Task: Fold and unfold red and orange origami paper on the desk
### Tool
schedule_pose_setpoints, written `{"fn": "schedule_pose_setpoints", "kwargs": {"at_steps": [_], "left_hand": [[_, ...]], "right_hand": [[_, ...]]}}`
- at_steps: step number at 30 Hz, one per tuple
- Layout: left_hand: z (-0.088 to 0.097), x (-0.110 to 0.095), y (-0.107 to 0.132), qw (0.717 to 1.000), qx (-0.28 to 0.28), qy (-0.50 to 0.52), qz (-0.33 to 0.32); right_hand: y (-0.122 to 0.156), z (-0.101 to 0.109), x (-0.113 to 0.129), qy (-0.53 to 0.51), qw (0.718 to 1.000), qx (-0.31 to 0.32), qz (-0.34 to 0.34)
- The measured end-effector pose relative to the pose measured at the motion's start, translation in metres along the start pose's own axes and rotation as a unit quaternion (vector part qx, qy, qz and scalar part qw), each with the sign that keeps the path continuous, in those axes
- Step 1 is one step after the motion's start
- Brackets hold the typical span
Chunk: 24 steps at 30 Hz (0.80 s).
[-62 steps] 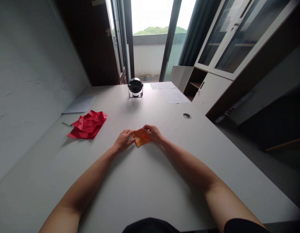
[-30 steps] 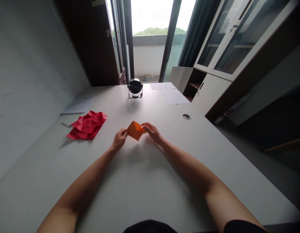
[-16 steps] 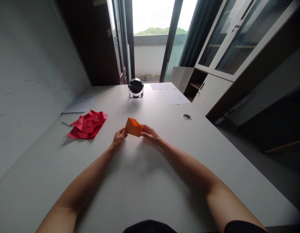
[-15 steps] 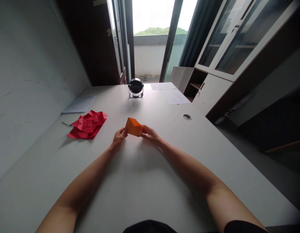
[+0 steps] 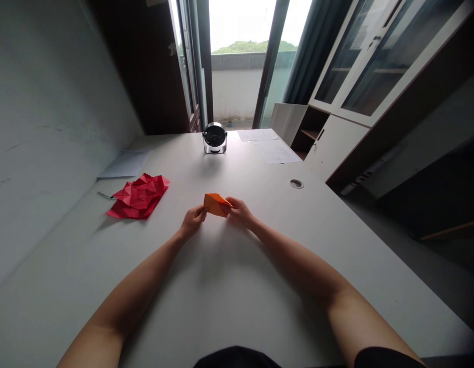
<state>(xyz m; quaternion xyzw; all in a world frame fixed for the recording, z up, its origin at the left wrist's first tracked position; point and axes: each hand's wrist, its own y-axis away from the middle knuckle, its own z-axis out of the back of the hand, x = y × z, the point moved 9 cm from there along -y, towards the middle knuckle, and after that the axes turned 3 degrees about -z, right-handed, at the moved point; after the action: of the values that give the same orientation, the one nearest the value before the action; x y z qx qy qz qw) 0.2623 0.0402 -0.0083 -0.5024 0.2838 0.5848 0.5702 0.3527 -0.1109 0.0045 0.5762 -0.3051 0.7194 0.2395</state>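
Note:
A small folded orange paper [image 5: 216, 204] is held just above the white table [image 5: 229, 286], between both hands. My left hand [image 5: 193, 221] pinches its left corner with fingers closed. My right hand [image 5: 240, 211] pinches its right edge, fingers curled. The paper is folded into a compact pointed shape, tilted with its top face towards me.
A creased red paper sheet [image 5: 139, 196] lies at the left, with a thin dark tool [image 5: 104, 195] beside it. White sheets [image 5: 123, 164] lie near the wall. A small round desk fan [image 5: 214, 138] and more papers [image 5: 271, 148] sit at the far end. A cable hole [image 5: 296, 183] is at the right.
The orange paper was lifted off the table, turned up between both hands, and has now come lower and flatter, still pinched on both sides.

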Motion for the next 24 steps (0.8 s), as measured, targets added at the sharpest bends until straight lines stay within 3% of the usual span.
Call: {"fn": "schedule_pose_setpoints", "kwargs": {"at_steps": [7,14,21,24], "left_hand": [[-0.005,-0.006,0.000,1.000,0.021,0.010,-0.012],[0.005,-0.003,0.001,0.998,-0.019,-0.054,-0.015],[0.014,-0.007,0.002,0.998,-0.039,-0.051,-0.009],[0.015,-0.008,0.002,0.997,-0.053,-0.055,-0.009]], "right_hand": [[0.003,-0.002,0.009,0.067,0.997,0.002,0.034],[0.007,0.007,0.020,0.175,0.981,-0.047,0.074],[0.004,0.007,0.014,0.169,0.984,-0.042,0.027],[0.004,0.009,0.017,0.185,0.980,-0.059,0.046]]}}
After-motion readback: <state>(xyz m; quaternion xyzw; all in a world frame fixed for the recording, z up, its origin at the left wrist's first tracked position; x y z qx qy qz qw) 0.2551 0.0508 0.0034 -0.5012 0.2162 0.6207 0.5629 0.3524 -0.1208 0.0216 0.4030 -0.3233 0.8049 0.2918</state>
